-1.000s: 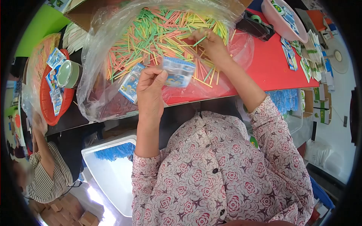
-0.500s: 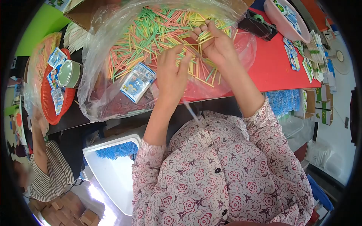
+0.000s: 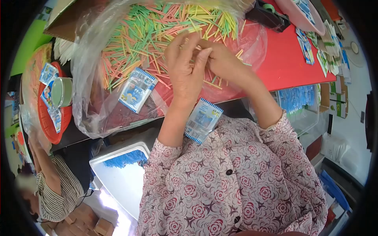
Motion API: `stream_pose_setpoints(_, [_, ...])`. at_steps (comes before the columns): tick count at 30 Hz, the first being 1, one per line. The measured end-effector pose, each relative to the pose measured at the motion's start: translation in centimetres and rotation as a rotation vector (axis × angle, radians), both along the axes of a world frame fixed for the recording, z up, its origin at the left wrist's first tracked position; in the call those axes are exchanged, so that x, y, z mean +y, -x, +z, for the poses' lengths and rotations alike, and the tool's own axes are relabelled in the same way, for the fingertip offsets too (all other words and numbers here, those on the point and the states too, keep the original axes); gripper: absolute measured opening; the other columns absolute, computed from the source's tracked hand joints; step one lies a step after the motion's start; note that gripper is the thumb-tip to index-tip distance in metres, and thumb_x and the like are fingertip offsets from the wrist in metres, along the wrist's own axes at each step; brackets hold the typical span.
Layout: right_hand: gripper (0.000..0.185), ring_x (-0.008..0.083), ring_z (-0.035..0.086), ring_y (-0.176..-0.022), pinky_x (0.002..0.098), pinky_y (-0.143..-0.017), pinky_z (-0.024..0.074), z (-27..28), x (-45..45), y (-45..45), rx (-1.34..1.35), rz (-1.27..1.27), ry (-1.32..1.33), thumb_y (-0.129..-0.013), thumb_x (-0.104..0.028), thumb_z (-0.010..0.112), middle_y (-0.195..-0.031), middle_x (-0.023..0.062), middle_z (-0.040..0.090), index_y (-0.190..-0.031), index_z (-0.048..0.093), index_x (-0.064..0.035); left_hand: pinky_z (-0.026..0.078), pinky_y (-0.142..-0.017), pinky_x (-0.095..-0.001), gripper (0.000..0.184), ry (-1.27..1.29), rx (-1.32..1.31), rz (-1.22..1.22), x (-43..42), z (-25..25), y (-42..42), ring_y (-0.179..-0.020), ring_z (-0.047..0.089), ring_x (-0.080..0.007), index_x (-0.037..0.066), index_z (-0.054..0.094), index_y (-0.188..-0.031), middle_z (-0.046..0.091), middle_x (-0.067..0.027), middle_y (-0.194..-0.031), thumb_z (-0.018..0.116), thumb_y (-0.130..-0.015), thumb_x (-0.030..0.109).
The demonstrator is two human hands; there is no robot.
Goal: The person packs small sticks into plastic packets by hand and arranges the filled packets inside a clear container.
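My left hand (image 3: 185, 65) and my right hand (image 3: 223, 57) meet above a loose heap of thin coloured sticks (image 3: 145, 33) in green, pink and yellow. Fingers of both hands are curled together around a few of these sticks, whose ends barely show between them; the rest is hidden by the fingers. To the left of my left hand, a blue-and-white printed packet (image 3: 138, 89) lies on the clear plastic sheet (image 3: 88, 84). A second packet of the same kind (image 3: 204, 120) rests at the table's front edge, against my shirt, just below my left wrist.
A tape dispenser (image 3: 267, 16) and a pink basin (image 3: 305, 17) stand at the back right on the red table (image 3: 281, 65). At the left are a red basket (image 3: 51, 124) and a round green-filled tub (image 3: 62, 92). Another person (image 3: 59, 185) sits at lower left beside a white bin (image 3: 124, 188).
My right hand has moved left and down with its sticks to meet my left hand. The packet at the table edge, earlier seen edge-on, now shows its broad face.
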State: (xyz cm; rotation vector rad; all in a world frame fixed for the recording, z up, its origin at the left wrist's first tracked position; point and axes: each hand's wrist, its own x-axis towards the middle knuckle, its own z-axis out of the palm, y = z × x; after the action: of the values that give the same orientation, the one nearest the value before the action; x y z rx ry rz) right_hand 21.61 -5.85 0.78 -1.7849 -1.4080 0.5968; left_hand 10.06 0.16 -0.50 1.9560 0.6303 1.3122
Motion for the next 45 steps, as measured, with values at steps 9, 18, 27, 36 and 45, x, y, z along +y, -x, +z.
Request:
stream_pose_setpoints(9, [0.023,0.0024,0.038,-0.058,0.0171,-0.05,0.0287,2.1,-1.0,-0.9,0.734,0.003,0.143,-0.095,-0.03,0.055,-0.068,-0.0059,0.046,-0.098,0.058,-0.0075,0.047,-0.076,-0.0264,0.014,0.498,-0.082,-0.152,0.8,-0.4,0.7,-0.086,0.058,-0.0142,0.003,0.067,-0.097,0.061,-0.0077,-0.099,0.066,-0.085,0.009])
stream_pose_setpoints(18, [0.022,0.002,0.04,-0.06,0.0179,-0.05,0.03,2.3,-0.9,-0.4,0.663,-0.04,0.127,-0.092,-0.029,0.059,-0.068,-0.0058,0.047,-0.096,0.058,-0.0074,0.045,-0.075,-0.0233,0.018,0.619,-0.215,-0.181,0.8,-1.2,0.0,-0.083,0.056,-0.0087,0.0,0.062,-0.104,0.062,-0.0029,-0.087,0.06,-0.091,0.011])
stream_pose_setpoints(27, [0.023,0.0184,0.061,-0.061,0.0351,-0.054,0.0458,1.7,-5.3,3.7,-0.254,0.455,0.194,-0.084,-0.025,0.065,-0.067,0.0047,0.06,-0.101,0.06,-0.0095,0.044,-0.07,-0.0205,0.018,0.767,-0.203,-0.143,0.9,-0.9,0.5,-0.08,0.055,-0.0068,0.0,0.062,-0.104,0.062,-0.0014,-0.086,0.056,-0.093,0.012])
stream_pose_setpoints(36, [0.021,0.0211,0.057,-0.049,0.0351,-0.044,0.0416,-0.3,-5.8,2.6,-0.123,0.312,-0.02,-0.083,-0.025,0.067,-0.059,0.0059,0.056,-0.092,0.057,-0.0095,0.045,-0.072,-0.0224,0.019,0.81,-0.388,-0.204,1.9,-0.2,1.5,-0.08,0.056,-0.0077,0.0,0.058,-0.109,0.062,-0.0021,-0.089,0.055,-0.093,0.011])
stream_pose_setpoints(45, [0.019,0.0013,0.031,-0.043,0.0182,-0.038,0.0218,1.8,-3.5,2.2,1.196,-0.259,-0.143,-0.089,-0.027,0.064,-0.058,-0.0088,0.041,-0.085,0.055,-0.0116,0.046,-0.083,-0.0261,0.024,0.941,-0.411,-0.263,-2.9,3.4,2.0,-0.09,0.059,-0.011,0.0,0.058,-0.112,0.063,-0.0034,-0.098,0.059,-0.09,0.01])
